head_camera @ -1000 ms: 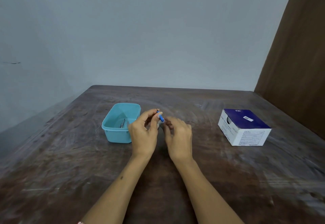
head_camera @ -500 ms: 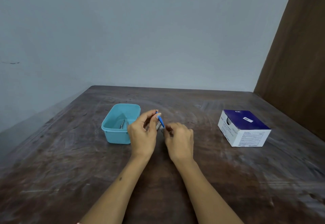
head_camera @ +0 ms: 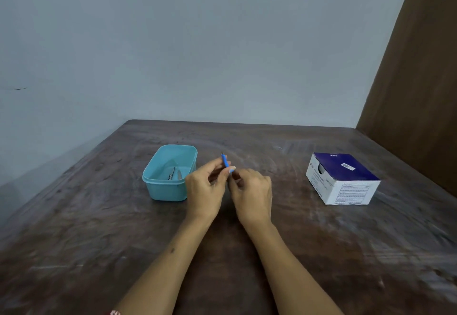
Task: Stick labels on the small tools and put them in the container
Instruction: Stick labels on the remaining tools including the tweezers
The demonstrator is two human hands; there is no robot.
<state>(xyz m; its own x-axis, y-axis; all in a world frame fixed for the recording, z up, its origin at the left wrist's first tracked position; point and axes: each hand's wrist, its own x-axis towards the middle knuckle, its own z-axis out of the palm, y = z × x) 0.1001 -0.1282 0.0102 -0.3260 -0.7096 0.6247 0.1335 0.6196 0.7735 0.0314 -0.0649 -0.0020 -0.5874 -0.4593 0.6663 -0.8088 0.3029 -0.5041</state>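
Observation:
A small blue-handled tool (head_camera: 224,162) stands nearly upright over the middle of the table, pinched between the thumb and fingers of my left hand (head_camera: 205,190). My right hand (head_camera: 251,194) is close beside it, fingertips curled in at the tool's lower end; whether they hold a label I cannot tell. A light blue plastic container (head_camera: 169,173) sits just left of my hands, with metal tools (head_camera: 174,173) lying on its bottom.
A white and dark blue cardboard box (head_camera: 342,178) sits on the right of the dark wooden table (head_camera: 99,228). A grey wall runs behind and to the left, and a brown panel stands at the right edge.
The blue tool has tipped from slanting to nearly upright. My right hand's fingers have shifted closer under it. Both hands stay over the same spot.

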